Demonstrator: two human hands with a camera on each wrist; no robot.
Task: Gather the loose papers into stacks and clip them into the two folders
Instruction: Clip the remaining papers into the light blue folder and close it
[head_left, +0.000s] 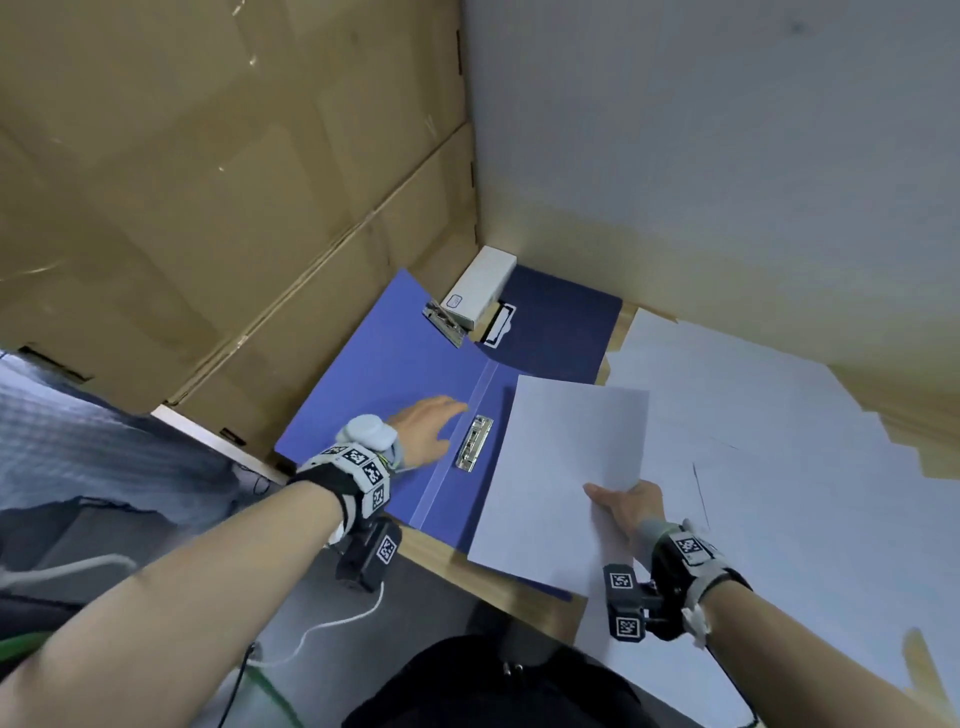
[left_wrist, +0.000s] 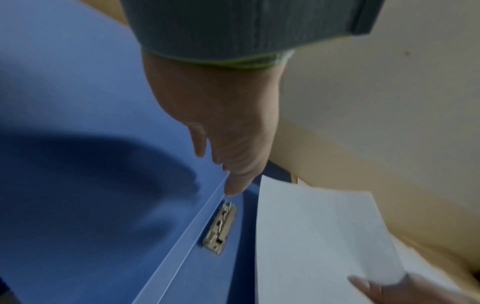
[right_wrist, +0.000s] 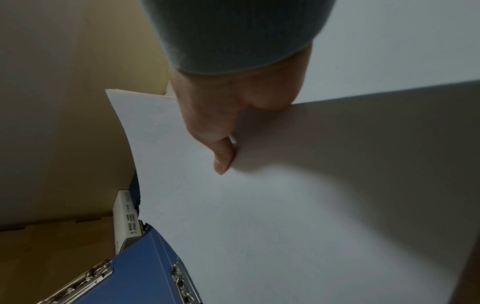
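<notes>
An open blue folder (head_left: 374, 395) lies on the wooden table, with a metal clip (head_left: 474, 443) beside its spine and a second clip (head_left: 443, 323) at its top edge. My left hand (head_left: 426, 426) hovers with straight fingers (left_wrist: 233, 185) over the folder, just left of the spine clip (left_wrist: 219, 228). My right hand (head_left: 626, 506) pinches a stack of white papers (head_left: 561, 478) by its near edge, thumb on top (right_wrist: 221, 162), and holds it over the folder's right half. A darker second folder (head_left: 561, 322) lies behind.
Several loose white sheets (head_left: 769, 441) cover the table to the right. A white box (head_left: 480, 286) sits in the far corner against the cardboard wall (head_left: 208, 208). The table's front edge (head_left: 441, 564) runs close to my body.
</notes>
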